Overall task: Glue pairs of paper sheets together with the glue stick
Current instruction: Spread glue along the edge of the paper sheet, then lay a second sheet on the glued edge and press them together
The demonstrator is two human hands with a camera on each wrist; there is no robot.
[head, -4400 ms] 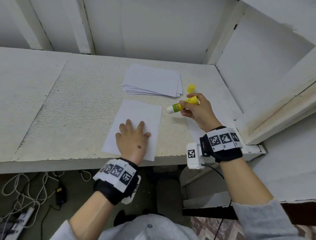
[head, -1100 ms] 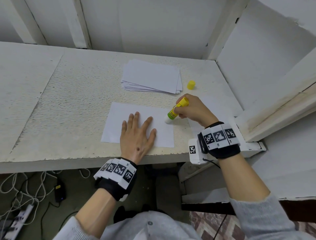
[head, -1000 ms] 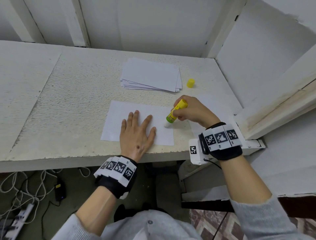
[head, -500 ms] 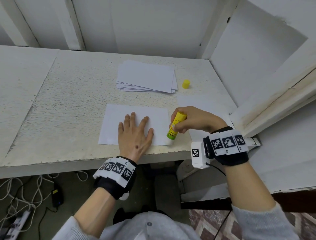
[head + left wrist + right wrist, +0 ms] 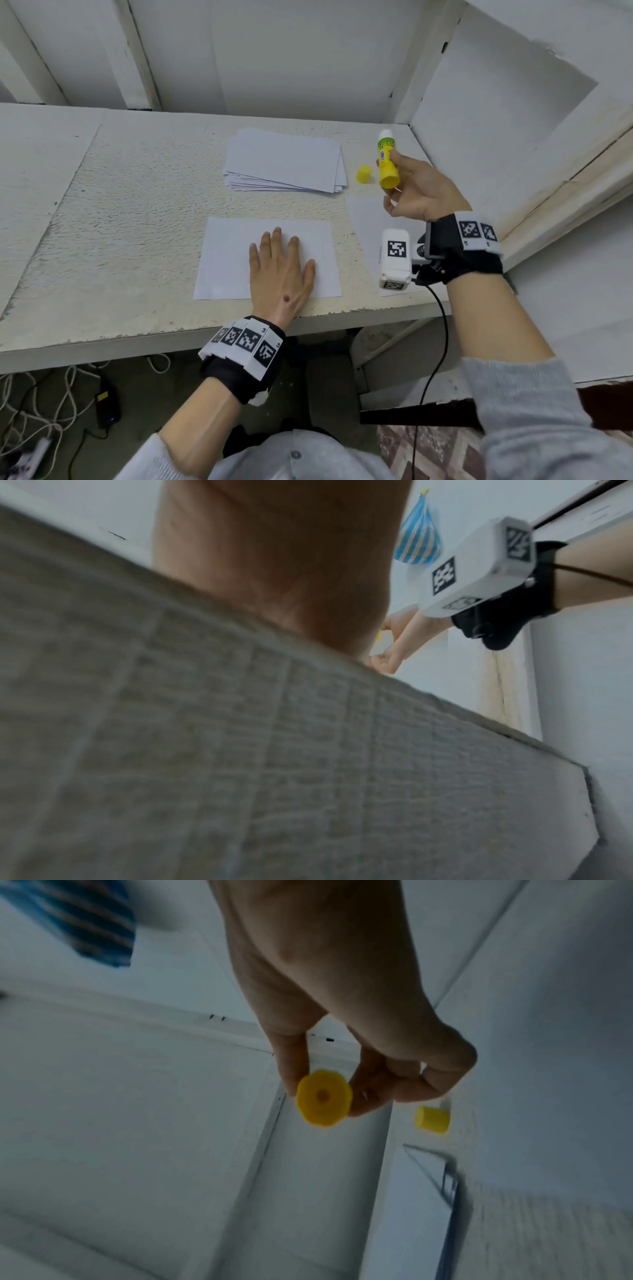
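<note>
— Well, where is the glue stick (image 5: 387, 161)?

— Lifted clear of the white table (image 5: 137, 205), near its far right corner, uncapped white tip pointing up. The person's right hand (image 5: 416, 192) pinches its yellow barrel between thumb and fingertips; the right wrist view shows the round yellow base (image 5: 323, 1097) facing the camera.

— And the cap?

— The yellow cap (image 5: 363, 174) stands on the table just left of the stick, beside a stack of paper sheets (image 5: 284, 164).

— What is the other hand doing?

— The left hand (image 5: 279, 274) lies palm down on a single paper sheet (image 5: 233, 260) near the table's front edge, fingers straight and slightly spread. Another sheet (image 5: 368, 219) lies under the right wrist.

— Does the left wrist camera add anything?

— Mostly a blurred palm and table edge, with the right wrist's camera unit (image 5: 479, 566) beyond.
</note>
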